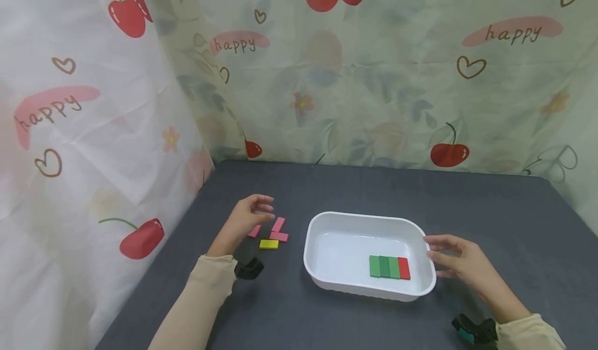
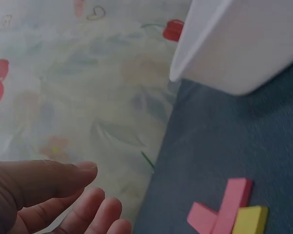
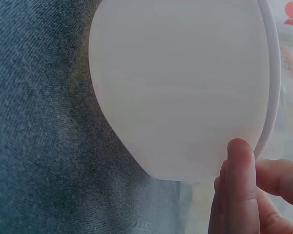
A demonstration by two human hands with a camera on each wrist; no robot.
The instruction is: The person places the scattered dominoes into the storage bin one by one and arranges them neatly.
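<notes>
While the white tray (image 1: 338, 251) holds green blocks (image 1: 384, 267) and a red block (image 1: 404, 268), the right hand (image 1: 460, 259) touches its right end, grip unclenched; on the bench (image 1: 280, 308) lie a yellow block (image 1: 269, 244), then pink blocks (image 1: 279, 237) near the left hand (image 1: 248, 217), grip released.

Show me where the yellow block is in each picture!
Head view: the yellow block is left of the white tub, just below the pink blocks.
Left wrist view: at the bottom edge, right of the middle, beside pink blocks.
Right wrist view: it isn't there.
Shared landmark: the white tub, top right in the left wrist view and top middle in the right wrist view.
</notes>
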